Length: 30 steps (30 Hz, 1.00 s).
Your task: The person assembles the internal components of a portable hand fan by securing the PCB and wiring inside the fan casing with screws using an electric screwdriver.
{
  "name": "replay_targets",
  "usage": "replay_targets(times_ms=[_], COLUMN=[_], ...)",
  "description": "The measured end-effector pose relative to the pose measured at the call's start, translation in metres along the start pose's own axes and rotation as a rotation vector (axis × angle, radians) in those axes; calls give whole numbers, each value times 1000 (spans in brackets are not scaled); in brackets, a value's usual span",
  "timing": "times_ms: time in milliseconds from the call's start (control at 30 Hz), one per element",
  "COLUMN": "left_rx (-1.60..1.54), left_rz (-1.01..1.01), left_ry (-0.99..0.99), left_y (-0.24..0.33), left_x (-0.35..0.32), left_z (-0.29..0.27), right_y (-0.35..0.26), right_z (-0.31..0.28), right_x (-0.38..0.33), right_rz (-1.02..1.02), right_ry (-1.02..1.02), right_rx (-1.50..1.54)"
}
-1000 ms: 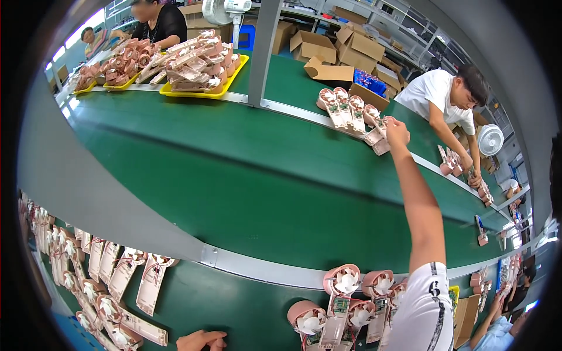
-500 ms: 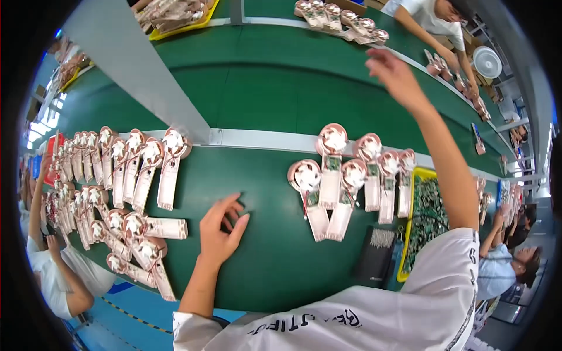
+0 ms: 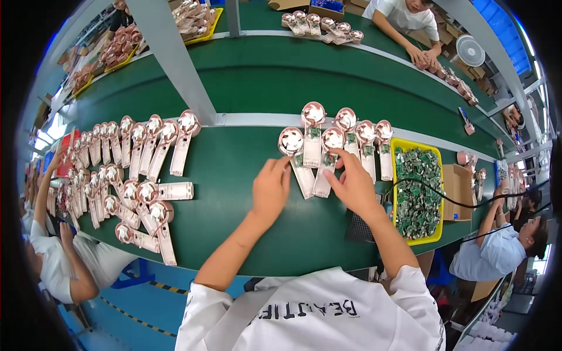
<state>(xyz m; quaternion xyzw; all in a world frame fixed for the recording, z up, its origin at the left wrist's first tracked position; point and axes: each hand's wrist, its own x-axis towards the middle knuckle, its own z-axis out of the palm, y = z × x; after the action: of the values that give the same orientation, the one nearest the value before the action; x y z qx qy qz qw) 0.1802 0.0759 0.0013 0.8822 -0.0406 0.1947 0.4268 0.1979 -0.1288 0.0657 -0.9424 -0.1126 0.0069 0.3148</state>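
My left hand [image 3: 270, 190] rests on the green table [image 3: 234, 199], its fingertips touching the handle of a pink handheld fan shell [image 3: 295, 157]. My right hand [image 3: 352, 184] lies just right of it, fingers spread over the lower ends of the neighbouring pink fan shells [image 3: 328, 158]. Several more of these shells [image 3: 357, 137], each with a round fan head and a small green circuit board in the handle, fan out behind my hands. Neither hand is closed around anything.
A yellow tray of green circuit boards [image 3: 417, 193] sits to the right, with a black cable across it. Rows of pink fan shells [image 3: 134, 158] cover the table's left. A grey post [image 3: 175, 64] rises ahead. Other people work across the conveyor [image 3: 410, 23] and at both sides.
My right hand has come back from the far conveyor to the fan shells in front of me. My left hand has slid right to the same group. My view has tilted down.
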Motion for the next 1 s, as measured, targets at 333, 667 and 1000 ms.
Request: replay_targets(times_ms=[333,667,1000], left_rx=[-640,-744,-610], left_rz=[-405,-329,-250], left_ry=[-76,-191,-41], left_y=[-25,-25,-31], left_x=[38,44,45], left_z=[2,13,25], right_y=[32,49,40], right_z=[14,30,6], right_x=[29,55,98], right_rz=[-144,-91,-63], right_ry=[262,269,0], right_rx=[-346,277,131])
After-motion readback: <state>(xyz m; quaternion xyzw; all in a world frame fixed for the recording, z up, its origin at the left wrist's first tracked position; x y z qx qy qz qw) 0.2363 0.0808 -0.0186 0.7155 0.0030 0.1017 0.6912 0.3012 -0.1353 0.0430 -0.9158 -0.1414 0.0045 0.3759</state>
